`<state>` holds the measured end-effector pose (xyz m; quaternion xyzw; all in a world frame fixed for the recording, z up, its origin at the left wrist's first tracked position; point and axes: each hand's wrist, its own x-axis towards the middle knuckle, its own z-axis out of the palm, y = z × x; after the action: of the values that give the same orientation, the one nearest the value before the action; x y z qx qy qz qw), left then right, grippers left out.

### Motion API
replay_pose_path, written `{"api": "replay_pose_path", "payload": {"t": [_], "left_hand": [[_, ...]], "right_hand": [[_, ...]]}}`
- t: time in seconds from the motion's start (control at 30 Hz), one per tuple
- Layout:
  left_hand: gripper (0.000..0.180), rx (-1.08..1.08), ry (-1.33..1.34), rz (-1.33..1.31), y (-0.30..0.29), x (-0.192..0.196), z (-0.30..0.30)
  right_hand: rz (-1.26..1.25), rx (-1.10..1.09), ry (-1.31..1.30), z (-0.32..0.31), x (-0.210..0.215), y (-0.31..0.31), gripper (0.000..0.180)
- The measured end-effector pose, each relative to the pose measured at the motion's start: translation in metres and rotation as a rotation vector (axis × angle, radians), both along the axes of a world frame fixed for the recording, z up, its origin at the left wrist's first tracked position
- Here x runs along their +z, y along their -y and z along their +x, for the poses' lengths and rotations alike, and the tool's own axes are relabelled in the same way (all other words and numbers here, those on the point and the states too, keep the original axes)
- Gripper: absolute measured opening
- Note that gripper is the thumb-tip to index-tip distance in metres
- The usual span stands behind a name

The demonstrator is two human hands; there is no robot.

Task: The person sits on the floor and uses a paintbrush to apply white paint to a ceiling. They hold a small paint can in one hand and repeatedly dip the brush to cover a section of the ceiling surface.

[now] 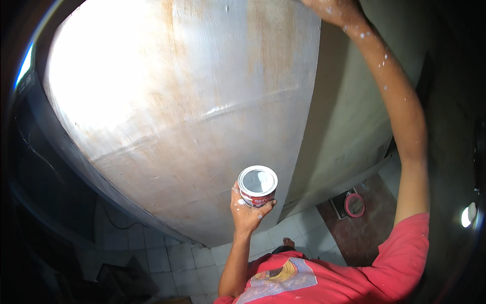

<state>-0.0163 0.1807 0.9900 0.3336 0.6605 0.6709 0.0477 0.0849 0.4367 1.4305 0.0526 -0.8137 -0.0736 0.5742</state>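
My left hand is wrapped round a small paint can with a red and white label, held upright in front of my chest. White or pale grey paint shows inside its open top. Paint spots speckle the fingers and thumb. My right hand is raised high at the top edge, close to the wall; the frame cuts off its fingers, so what they hold is hidden. White flecks dot that hand and forearm. Thin whitish paint covers the wall unevenly, with brownish streaks showing through.
A corner divides this wall from a darker greenish wall on the right. Below are pale floor tiles and a reddish-brown floor patch with a round pink-rimmed object. Dark objects stand at the lower left. Strong light hits the upper left.
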Motion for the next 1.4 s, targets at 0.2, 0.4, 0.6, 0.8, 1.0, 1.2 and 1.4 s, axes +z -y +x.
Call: {"api": "replay_pose_path", "payload": {"t": [0.2,0.4,0.6,0.8,1.0,1.2,1.4], "left_hand": [[0.1,0.0,-0.061,0.008,-0.004,0.011,0.007],[0.108,0.079,-0.116,0.004,-0.003,0.012,0.008],[0.108,0.021,-0.074,0.06,-0.005,0.006,0.003],[0.109,-0.021,-0.049,0.039,-0.006,0.009,0.005],[0.111,0.046,-0.074,-0.007,0.005,0.003,0.0],[0.112,0.063,-0.104,0.036,-0.013,0.008,0.007],[0.109,0.084,-0.111,0.046,-0.009,-0.011,-0.003]], "right_hand": [[0.514,-0.271,-0.117,-0.026,-0.061,-0.055,0.031],[0.345,0.061,0.289,-0.001,-0.222,-0.036,0.035],[-0.055,0.23,0.475,0.012,-0.129,-0.039,0.027],[0.816,-0.192,-0.097,-0.001,0.042,-0.065,0.007],[0.566,0.008,-0.4,-0.041,0.02,-0.039,0.004],[0.44,-0.028,-0.085,-0.026,-0.126,-0.047,0.03],[0.088,0.151,0.205,-0.011,-0.256,-0.032,0.031]]}}
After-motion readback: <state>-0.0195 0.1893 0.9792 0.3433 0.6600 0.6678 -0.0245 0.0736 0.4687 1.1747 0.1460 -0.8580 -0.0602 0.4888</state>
